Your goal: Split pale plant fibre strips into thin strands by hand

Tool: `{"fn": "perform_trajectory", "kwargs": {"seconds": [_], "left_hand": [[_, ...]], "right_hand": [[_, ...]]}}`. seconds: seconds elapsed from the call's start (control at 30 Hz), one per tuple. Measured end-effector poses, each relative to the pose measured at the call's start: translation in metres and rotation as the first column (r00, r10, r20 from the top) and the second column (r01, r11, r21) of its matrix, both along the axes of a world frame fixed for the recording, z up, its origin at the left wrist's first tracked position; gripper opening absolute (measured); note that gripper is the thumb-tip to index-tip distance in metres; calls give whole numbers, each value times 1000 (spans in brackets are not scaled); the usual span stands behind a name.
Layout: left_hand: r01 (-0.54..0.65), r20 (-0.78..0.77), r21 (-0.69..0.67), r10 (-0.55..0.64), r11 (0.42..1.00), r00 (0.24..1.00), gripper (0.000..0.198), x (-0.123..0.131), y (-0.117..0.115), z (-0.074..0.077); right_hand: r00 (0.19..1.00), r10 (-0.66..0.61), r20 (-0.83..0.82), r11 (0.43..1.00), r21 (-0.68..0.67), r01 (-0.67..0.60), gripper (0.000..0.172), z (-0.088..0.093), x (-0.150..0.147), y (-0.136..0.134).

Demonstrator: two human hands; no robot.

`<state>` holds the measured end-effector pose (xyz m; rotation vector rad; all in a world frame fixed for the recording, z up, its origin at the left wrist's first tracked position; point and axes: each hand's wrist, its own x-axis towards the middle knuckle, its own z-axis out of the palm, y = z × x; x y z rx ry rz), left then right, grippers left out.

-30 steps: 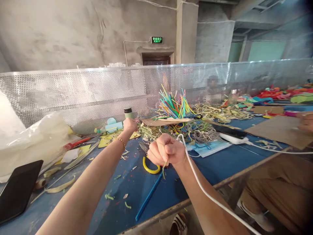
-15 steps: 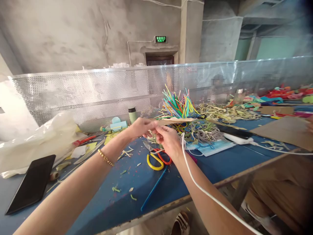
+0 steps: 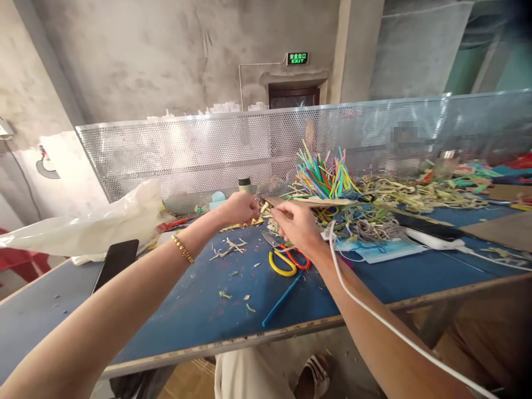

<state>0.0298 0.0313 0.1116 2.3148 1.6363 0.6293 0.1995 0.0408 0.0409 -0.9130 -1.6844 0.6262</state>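
My left hand point(image 3: 240, 208), with a gold bracelet on its wrist, is curled closed above the far middle of the blue table point(image 3: 199, 310). My right hand point(image 3: 296, 224) is pinched closed close beside it, fingertips toward the left hand. What the two hands grip between them is too small to name; it looks like a thin strip. Below the right hand lie scissors point(image 3: 285, 260) with one yellow and one red handle. A blue stick point(image 3: 281, 299) lies in front of them. A white cable point(image 3: 374, 321) runs along my right forearm.
A bundle of coloured strips point(image 3: 322, 177) stands behind a tangle of pale strips and cords point(image 3: 374, 221). A black phone point(image 3: 115, 261) and a white plastic bag point(image 3: 103, 224) lie at the left. A perforated metal screen point(image 3: 187, 155) backs the table. Small scraps litter the surface.
My left hand came back from the far side and met the right hand, which opened from a fist into a pinch. The view has swung to the left.
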Motion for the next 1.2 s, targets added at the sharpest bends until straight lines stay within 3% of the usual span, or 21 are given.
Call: {"fn": "perform_trajectory", "kwargs": {"seconds": [0.1,0.2,0.3,0.43,0.57,0.63,0.67,0.73,0.77,0.83,0.87,0.93,1.0,1.03,1.1,1.17,1.2], "left_hand": [[7,-43,34,-6,999,999,16,-3,-1,-7],[-3,-61,60,7,998,998,18,-14,1,-13],[9,-37,-7,-9,1000,999,17,-29,4,-17],[-41,32,-31,42,999,999,18,-53,5,-22],[-154,68,77,149,985,986,26,-84,7,-29],[-197,82,104,189,975,978,27,-99,10,-33],[-223,100,106,212,969,972,26,-103,12,-34],[-248,194,105,225,963,955,28,-103,15,-38],[-244,278,103,208,964,938,32,-96,16,-39],[-130,500,84,71,988,863,52,-70,18,-45],[-23,613,49,-12,999,790,62,-53,20,-49],[216,768,0,-138,976,625,68,-16,25,-58],[356,832,-30,-174,934,526,47,14,33,-66],[383,835,-73,-153,921,529,35,23,38,-69],[338,808,-144,-87,930,583,35,28,49,-68],[189,738,-157,-12,969,675,52,16,61,-64],[53,658,-113,34,992,752,55,7,69,-61]], "right_hand": [[988,151,29,988,-44,-149,24,3,-19,1],[982,171,77,983,-83,-164,6,1,-33,6],[966,102,239,992,43,-116,8,-1,-38,12],[908,-138,395,954,299,15,13,0,-29,24],[881,-424,210,807,530,262,14,23,-6,39],[891,-455,15,723,591,359,13,40,1,42],[899,-433,-59,708,595,380,12,48,2,42],[940,-321,-118,773,541,332,12,57,-3,42],[968,-233,-96,839,483,250,13,57,-8,43],[999,-30,-29,945,326,38,18,50,-21,44],[999,42,-15,964,265,-36,19,44,-27,45],[996,77,-36,969,239,-66,18,33,-35,48],[997,23,-73,958,287,-1,15,26,-35,53],[994,-34,-100,939,336,66,14,26,-32,56],[967,-194,-165,849,465,250,13,28,-22,62],[909,-366,-199,687,601,408,15,33,-10,65],[877,-441,-190,605,659,447,16,34,-5,65]]}}
